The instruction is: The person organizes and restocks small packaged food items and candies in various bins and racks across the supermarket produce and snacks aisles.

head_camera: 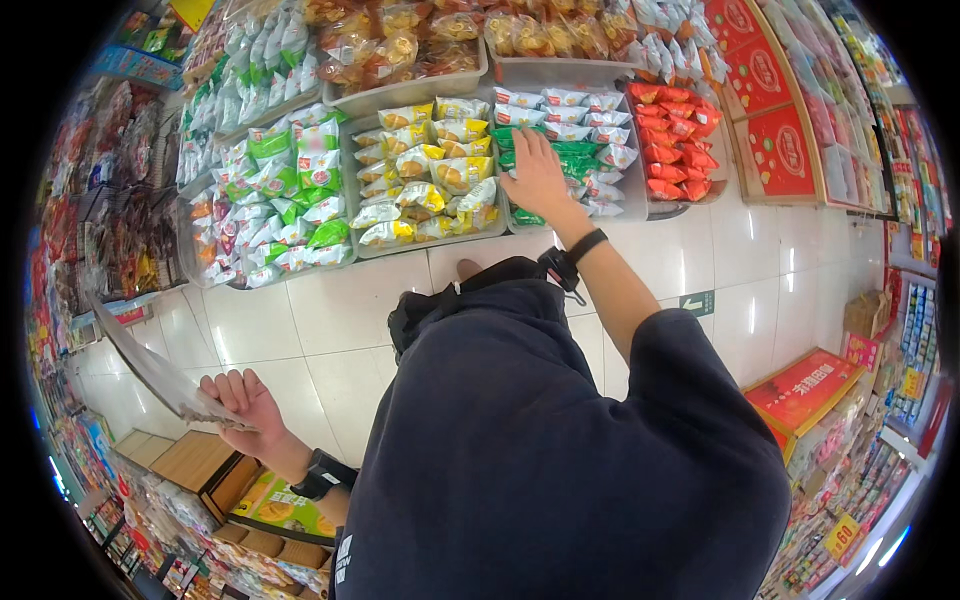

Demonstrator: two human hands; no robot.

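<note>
My right hand [538,174] lies palm down over a clear plastic bin [636,196] of small snack packets, its fingers extended. Beneath and beside it are green packets [583,166], with rows of white packets [564,114] behind them. Whether the palm presses on the packets cannot be told. Off to the left, my left hand [244,405] grips the gathered end of a thin translucent plastic bag or sheet [142,341], which extends up and away from the fingers. Its contents, if any, do not show.
Neighbouring bins hold yellow packets [427,176], green-and-white packets [281,191] and red packets [671,142]. Bagged brown snacks [390,45] sit behind. Red cartons [780,150] stand at right. Wooden boxes [191,457] and a red-topped display [802,386] flank the tiled floor [337,315].
</note>
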